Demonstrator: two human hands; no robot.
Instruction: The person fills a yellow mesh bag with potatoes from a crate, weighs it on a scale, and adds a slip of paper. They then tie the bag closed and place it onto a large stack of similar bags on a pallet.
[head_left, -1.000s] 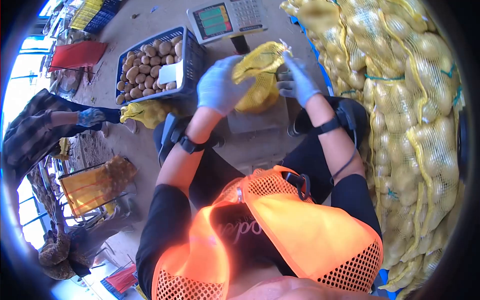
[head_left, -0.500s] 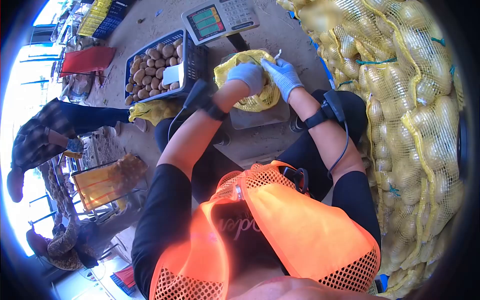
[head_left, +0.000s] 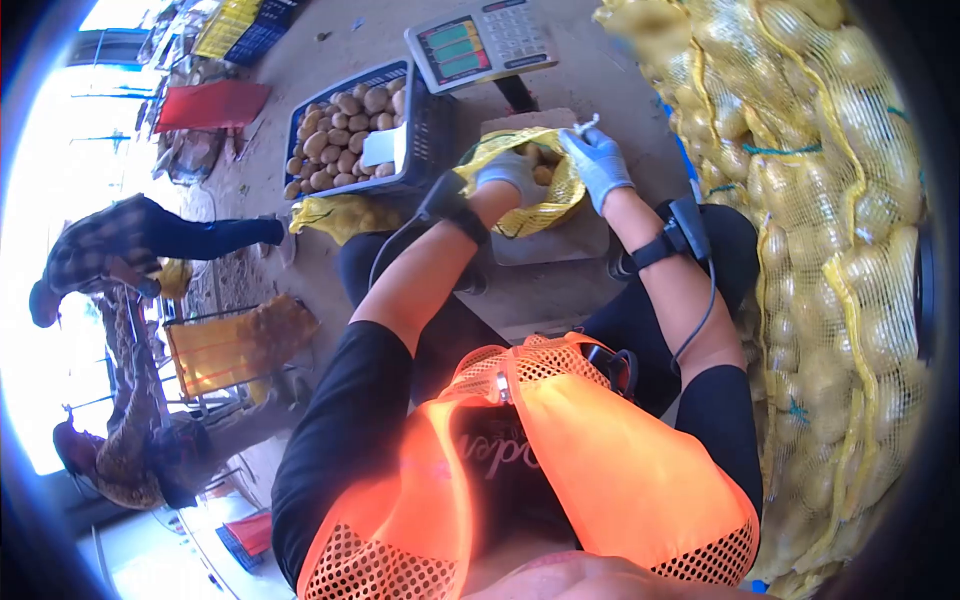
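Observation:
A yellow mesh bag point(head_left: 560, 208) with its mouth open stands on the platform of a weighing scale point(head_left: 545, 247). Several potatoes point(head_left: 543, 165) show inside it. My left hand point(head_left: 508, 176), in a pale glove, reaches into the mouth at the left side; its fingertips are hidden among the mesh and potatoes. My right hand point(head_left: 598, 166), gloved too, is closed on the bag's rim at the right, where a white tie end sticks up above the fingers. The scale's display point(head_left: 455, 48) stands just beyond the bag.
A blue crate point(head_left: 425, 125) of potatoes with a white card stands left of the scale. Another filled mesh bag point(head_left: 340, 215) lies before it. Stacked yellow mesh sacks point(head_left: 820, 250) line the right. Two people point(head_left: 110, 240) bend at the left near a yellow mesh-draped frame point(head_left: 225, 350).
My left hand has sunk deeper at the bag's left side, and the mouth is wider with potatoes now showing. My right hand keeps its hold on the rim. The whole view has shifted slightly.

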